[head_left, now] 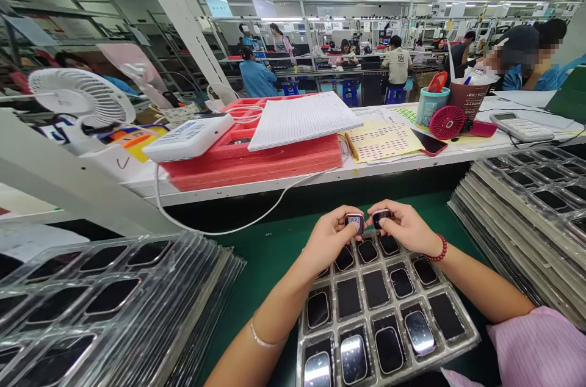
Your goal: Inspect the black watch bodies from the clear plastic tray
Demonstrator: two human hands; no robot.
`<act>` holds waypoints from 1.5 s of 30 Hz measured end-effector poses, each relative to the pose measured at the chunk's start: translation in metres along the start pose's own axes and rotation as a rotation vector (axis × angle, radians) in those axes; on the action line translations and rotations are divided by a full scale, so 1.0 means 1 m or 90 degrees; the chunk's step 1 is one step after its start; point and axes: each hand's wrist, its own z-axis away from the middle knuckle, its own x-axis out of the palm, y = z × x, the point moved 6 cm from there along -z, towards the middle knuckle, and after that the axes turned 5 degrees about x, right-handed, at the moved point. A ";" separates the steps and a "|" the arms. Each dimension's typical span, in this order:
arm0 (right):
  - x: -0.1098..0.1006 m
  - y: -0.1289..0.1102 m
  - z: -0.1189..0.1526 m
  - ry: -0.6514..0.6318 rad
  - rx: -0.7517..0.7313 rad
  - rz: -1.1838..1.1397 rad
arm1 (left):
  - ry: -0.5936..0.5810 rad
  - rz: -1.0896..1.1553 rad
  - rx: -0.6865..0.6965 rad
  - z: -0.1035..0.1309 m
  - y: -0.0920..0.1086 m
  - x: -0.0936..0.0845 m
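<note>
1. Head view, the only one: everything sits around the clear tray (pixel 462 338) on the green tabletop (pixel 270 246). The left hand (pixel 327 240) pinches a small watch-like piece (pixel 354 222) over the tray's far edge, label side up. The right hand (pixel 405 227) grips a second piece (pixel 381 216) just beside it.
2. Progress, judging by the tray: most pockets hold a dark or shiny unit, a few look empty, so I'd say it's mid-batch.
3. Left of the tray there's a stack of trays (pixel 105 301); right of it another stack (pixel 526 204), both loaded.
4. Behind the tray, on the raised shelf, are red foam trays (pixel 256 164), a lined sheet (pixel 302 119), a sticker sheet (pixel 382 141) and a calculator (pixel 522 127).
5. Writing: the held piece's label looks like a code, too small to read. No brands legible.
</note>
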 end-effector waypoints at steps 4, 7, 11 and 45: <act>-0.002 0.004 -0.003 0.010 -0.006 0.011 | 0.015 -0.001 0.006 -0.003 -0.002 0.001; -0.006 0.007 -0.006 0.005 0.011 -0.035 | 0.025 -0.013 0.014 -0.004 -0.004 0.000; -0.010 0.008 -0.010 0.023 0.007 -0.051 | 0.017 0.001 0.017 -0.005 -0.006 0.001; -0.007 0.004 -0.007 -0.079 0.061 -0.104 | 0.057 0.006 0.007 -0.003 -0.005 -0.005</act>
